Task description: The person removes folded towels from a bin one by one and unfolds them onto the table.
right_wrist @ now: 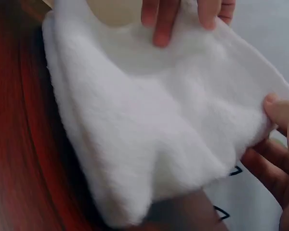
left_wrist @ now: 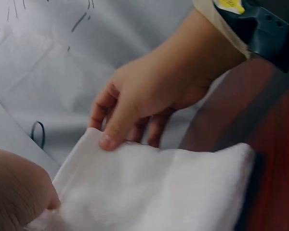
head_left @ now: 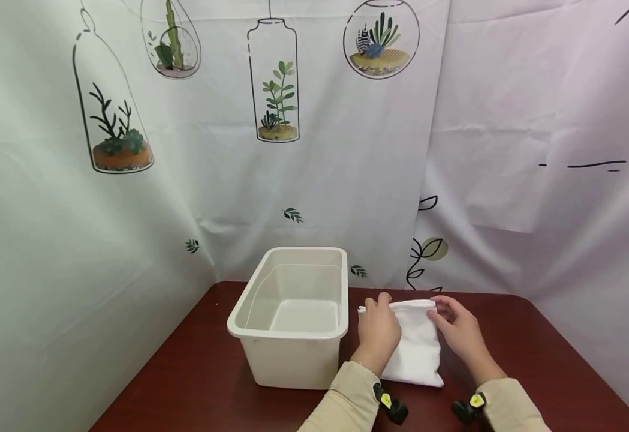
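Note:
A white folded towel with a fluffy surface lies over the table to the right of the tub, its far edge lifted. My left hand grips the towel's far left part, and the back of that hand covers some of the cloth. At the far right corner, my right hand pinches the edge between thumb and fingers. The right wrist view shows the towel sagging in folds between both hands. In the left wrist view its upper edge runs sideways from the right thumb.
A white rectangular plastic tub stands just left of the towel, with nothing seen inside. Both rest on a dark red table. A pale curtain printed with plants and jars hangs behind and around it.

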Action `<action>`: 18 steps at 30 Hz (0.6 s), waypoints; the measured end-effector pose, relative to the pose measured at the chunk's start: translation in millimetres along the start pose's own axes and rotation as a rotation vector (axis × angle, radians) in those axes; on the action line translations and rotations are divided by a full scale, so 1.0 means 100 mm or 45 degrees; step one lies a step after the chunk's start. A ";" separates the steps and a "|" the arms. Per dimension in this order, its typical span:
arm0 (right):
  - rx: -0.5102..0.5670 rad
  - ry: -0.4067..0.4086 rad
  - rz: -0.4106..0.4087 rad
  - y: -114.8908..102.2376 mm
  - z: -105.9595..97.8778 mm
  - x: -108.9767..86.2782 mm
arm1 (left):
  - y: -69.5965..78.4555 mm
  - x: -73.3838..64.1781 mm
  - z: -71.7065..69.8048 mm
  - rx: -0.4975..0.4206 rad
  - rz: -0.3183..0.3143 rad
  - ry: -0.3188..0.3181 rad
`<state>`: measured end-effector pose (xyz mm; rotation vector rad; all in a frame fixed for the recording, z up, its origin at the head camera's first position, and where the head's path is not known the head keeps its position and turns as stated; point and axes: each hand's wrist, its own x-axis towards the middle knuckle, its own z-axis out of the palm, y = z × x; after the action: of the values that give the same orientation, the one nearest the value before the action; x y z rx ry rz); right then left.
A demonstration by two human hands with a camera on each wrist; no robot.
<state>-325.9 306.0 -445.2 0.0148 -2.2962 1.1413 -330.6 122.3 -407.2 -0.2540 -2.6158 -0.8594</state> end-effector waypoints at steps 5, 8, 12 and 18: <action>-0.032 -0.004 0.109 0.01 0.13 0.01 | -0.19 -0.05 0.18 -0.206 0.068 -0.049; -0.041 -0.029 0.104 0.01 0.16 -0.01 | -0.28 -0.09 0.26 -0.233 0.055 -0.060; -0.093 -0.054 0.022 -0.03 0.18 -0.01 | -0.36 -0.11 0.30 -0.260 0.047 0.004; -0.189 -0.101 -0.183 -0.14 0.25 -0.06 | -0.48 -0.15 0.29 -0.301 0.111 0.088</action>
<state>-329.9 277.5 -450.0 0.1688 -2.4015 0.9111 -338.5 101.0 -460.5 -0.3905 -2.4196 -1.1263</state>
